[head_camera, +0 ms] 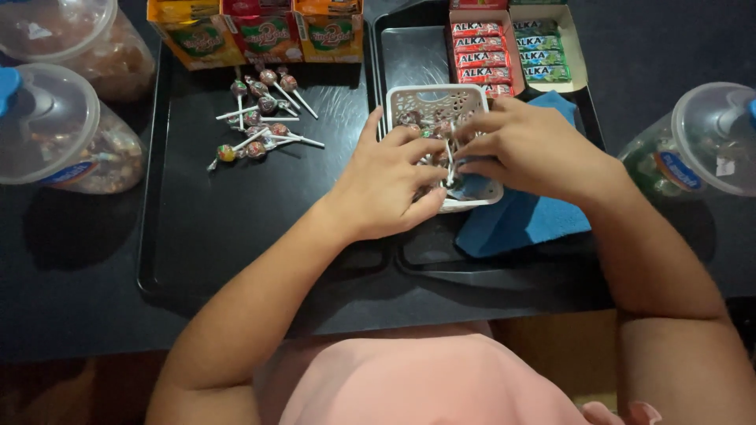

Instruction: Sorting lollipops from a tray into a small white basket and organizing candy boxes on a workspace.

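- Head view, looking straight down: both hands meet over a small white plastic basket (435,101) with lattice-pierced walls, rectangular, its long axis running away from the person.
- That basket sits in the right-hand black tray (409,55), a smooth, glossy, shallow one, and partly rests on a folded blue cloth (524,220) with a soft matte surface.
- Left hand (386,185) lies on the basket's near left side, fingers curled inward and loosely bunched over the lollipops in the basket (429,126); what exactly they pinch cannot be told.
- Right hand (528,149) comes in from the right, fingers held close together and bent, tips reaching into the basket around thin white sticks; the grip itself is hidden.
- Those sticks stand roughly upright to slightly tilted between the two hands.
- A loose heap of lollipops (260,118) lies on the left black tray (197,228), round heads in shiny crinkled wrappers, sticks pointing mostly right and towards the person.
- Three cardboard cartons (264,31), yellow, red and orange, stand along that tray's far edge.
- An open box of red and green candy packs (512,51) lies beyond the basket.
- Clear plastic jars with lids (55,118) flank the trays on both sides.
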